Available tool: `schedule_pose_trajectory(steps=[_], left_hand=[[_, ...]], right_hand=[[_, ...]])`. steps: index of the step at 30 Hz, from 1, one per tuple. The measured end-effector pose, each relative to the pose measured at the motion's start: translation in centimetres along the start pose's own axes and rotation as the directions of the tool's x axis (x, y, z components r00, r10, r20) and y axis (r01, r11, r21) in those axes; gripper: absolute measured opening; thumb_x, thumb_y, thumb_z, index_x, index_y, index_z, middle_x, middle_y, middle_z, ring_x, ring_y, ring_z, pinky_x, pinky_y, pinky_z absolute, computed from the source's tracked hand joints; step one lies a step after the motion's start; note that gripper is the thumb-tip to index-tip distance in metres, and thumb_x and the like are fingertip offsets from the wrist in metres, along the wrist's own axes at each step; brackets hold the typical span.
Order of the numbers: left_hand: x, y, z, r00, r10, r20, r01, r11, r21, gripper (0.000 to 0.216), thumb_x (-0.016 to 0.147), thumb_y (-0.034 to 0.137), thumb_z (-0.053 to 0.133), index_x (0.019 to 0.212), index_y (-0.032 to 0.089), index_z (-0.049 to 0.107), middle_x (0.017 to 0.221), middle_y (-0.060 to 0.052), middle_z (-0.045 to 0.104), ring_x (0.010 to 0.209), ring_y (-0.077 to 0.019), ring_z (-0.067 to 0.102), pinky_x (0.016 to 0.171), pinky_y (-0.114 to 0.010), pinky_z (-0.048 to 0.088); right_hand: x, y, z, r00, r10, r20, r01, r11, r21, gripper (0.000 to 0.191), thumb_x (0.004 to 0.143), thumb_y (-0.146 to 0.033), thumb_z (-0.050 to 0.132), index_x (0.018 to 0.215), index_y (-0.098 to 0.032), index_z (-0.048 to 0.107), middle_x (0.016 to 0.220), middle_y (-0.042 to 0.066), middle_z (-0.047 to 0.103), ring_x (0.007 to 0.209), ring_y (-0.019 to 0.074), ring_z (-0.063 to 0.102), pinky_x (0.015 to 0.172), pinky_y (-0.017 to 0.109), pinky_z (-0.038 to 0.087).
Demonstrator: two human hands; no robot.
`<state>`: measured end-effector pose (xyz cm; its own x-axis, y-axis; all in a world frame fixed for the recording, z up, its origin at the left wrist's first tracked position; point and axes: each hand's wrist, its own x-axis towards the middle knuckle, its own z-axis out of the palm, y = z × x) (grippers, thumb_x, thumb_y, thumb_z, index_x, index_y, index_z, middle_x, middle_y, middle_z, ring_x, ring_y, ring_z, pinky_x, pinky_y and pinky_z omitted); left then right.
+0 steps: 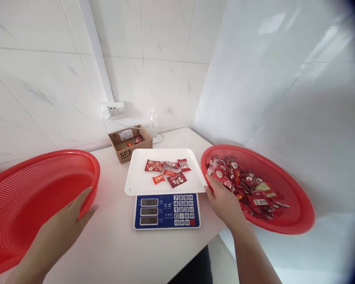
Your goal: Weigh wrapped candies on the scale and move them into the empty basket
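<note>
Currently, the mid-frame packets lie up-left of my right hand, the nearer one, whose grip I can't tell; my left hand pinches the lower-left basket.

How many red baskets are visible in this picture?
2: the left basket, at the left hand, and the right basket, holding wrapped packets, beside the scale.

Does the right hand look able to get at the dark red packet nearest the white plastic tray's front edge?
Probably yes: the right hand is at a corner of the white plastic tray, with only bare surface before the dark red packet.
</note>
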<state>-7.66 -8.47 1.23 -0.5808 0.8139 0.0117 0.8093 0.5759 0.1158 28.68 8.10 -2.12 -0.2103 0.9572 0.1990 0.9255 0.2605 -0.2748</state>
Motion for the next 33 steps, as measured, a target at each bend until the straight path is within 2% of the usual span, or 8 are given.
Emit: schedule_pose_trajectory(steps=[5, 8, 15, 19, 24, 27, 31, 33], left_hand=[[-1.9, 3.0, 0.1, 0.956, 0.258, 0.14, -0.241, 0.962, -0.126, 0.053, 0.09, 0.048, 0.03, 0.138, 0.027, 0.033, 0.123, -0.01, 0.061, 0.109, -0.0302, 0.059, 0.085, -0.044, 0.05], [-2.1, 3.8, 0.6, 0.926, 0.338, 0.168, -0.311, 0.935, -0.17, 0.051, 0.091, 0.047, 0.03, 0.138, 0.029, 0.033, 0.127, -0.009, 0.058, 0.114, -0.0293, 0.056, 0.088, -0.044, 0.049], [-1.6, 3.7, 0.4, 0.877, 0.451, 0.169, -0.439, 0.893, -0.101, 0.051, 0.091, 0.047, 0.03, 0.138, 0.028, 0.034, 0.12, -0.009, 0.063, 0.104, -0.0297, 0.062, 0.085, -0.047, 0.051], [-0.6, 4.1, -1.1, 0.798, 0.574, 0.185, -0.582, 0.813, -0.013, 0.051, 0.089, 0.046, 0.035, 0.135, 0.025, 0.041, 0.137, -0.008, 0.05, 0.124, -0.0304, 0.046, 0.098, -0.05, 0.041], [1.8, 9.1, -4.1, 0.623, 0.746, 0.234, -0.766, 0.643, -0.009, 0.048, 0.091, 0.039, 0.035, 0.135, 0.022, 0.04, 0.145, -0.005, 0.039, 0.132, -0.0251, 0.036, 0.106, -0.043, 0.035], [4.5, 12.8, -3.8, 0.539, 0.825, 0.168, -0.839, 0.543, 0.026, 0.047, 0.091, 0.032, 0.038, 0.136, 0.019, 0.038, 0.145, -0.007, 0.039, 0.134, -0.0227, 0.032, 0.109, -0.039, 0.03], [8.3, 16.1, -1.2, 0.534, 0.836, 0.128, -0.845, 0.533, 0.047, 0.043, 0.091, 0.025, 0.039, 0.133, 0.013, 0.04, 0.14, -0.014, 0.044, 0.135, -0.0249, 0.029, 0.109, -0.042, 0.027], [9.5, 17.0, 0.0, 0.535, 0.835, 0.126, -0.845, 0.532, 0.055, 0.04, 0.09, 0.026, 0.046, 0.128, 0.013, 0.045, 0.132, -0.015, 0.051, 0.13, -0.0271, 0.037, 0.105, -0.047, 0.032]], right_hand=[[-0.1, 0.1, 0.1, 1.0, -0.009, -0.004, 0.009, 1.0, -0.005, 0.044, 0.09, -0.027, 0.033, 0.13, -0.015, 0.048, 0.132, 0.009, 0.053, 0.113, 0.0257, 0.055, 0.081, 0.037, 0.051], [-0.1, 0.2, 0.4, 1.0, -0.019, -0.018, 0.019, 1.0, -0.003, 0.044, 0.09, -0.027, 0.034, 0.13, -0.016, 0.048, 0.131, 0.009, 0.054, 0.114, 0.025, 0.055, 0.081, 0.036, 0.051], [-0.1, 0.3, 0.4, 1.0, -0.007, -0.002, 0.007, 1.0, -0.011, 0.045, 0.091, -0.028, 0.032, 0.131, -0.015, 0.047, 0.133, 0.009, 0.052, 0.116, 0.0248, 0.053, 0.082, 0.036, 0.051], [-0.1, 0.1, 0.2, 1.0, -0.008, 0.008, 0.008, 1.0, -0.012, 0.045, 0.091, -0.027, 0.032, 0.131, -0.015, 0.047, 0.133, 0.009, 0.051, 0.117, 0.0246, 0.053, 0.084, 0.036, 0.05], [-0.1, -0.1, -0.1, 1.0, 0.01, 0.022, -0.01, 1.0, 0.002, 0.044, 0.09, -0.028, 0.034, 0.13, -0.016, 0.048, 0.133, 0.009, 0.052, 0.118, 0.0251, 0.052, 0.086, 0.037, 0.049], [-0.2, -0.1, -0.1, 0.999, 0.021, 0.029, -0.021, 1.0, 0.009, 0.045, 0.09, -0.029, 0.034, 0.131, -0.016, 0.047, 0.134, 0.009, 0.051, 0.117, 0.0256, 0.052, 0.086, 0.039, 0.049], [-0.4, 0.0, 0.0, 1.0, 0.004, 0.01, -0.005, 1.0, 0.013, 0.045, 0.09, -0.03, 0.034, 0.131, -0.018, 0.047, 0.132, 0.01, 0.052, 0.115, 0.0253, 0.054, 0.088, 0.039, 0.048], [-0.4, 0.2, 0.0, 1.0, -0.015, 0.006, 0.015, 1.0, 0.016, 0.045, 0.09, -0.03, 0.035, 0.132, -0.019, 0.047, 0.131, 0.011, 0.053, 0.115, 0.0253, 0.054, 0.088, 0.039, 0.047]])
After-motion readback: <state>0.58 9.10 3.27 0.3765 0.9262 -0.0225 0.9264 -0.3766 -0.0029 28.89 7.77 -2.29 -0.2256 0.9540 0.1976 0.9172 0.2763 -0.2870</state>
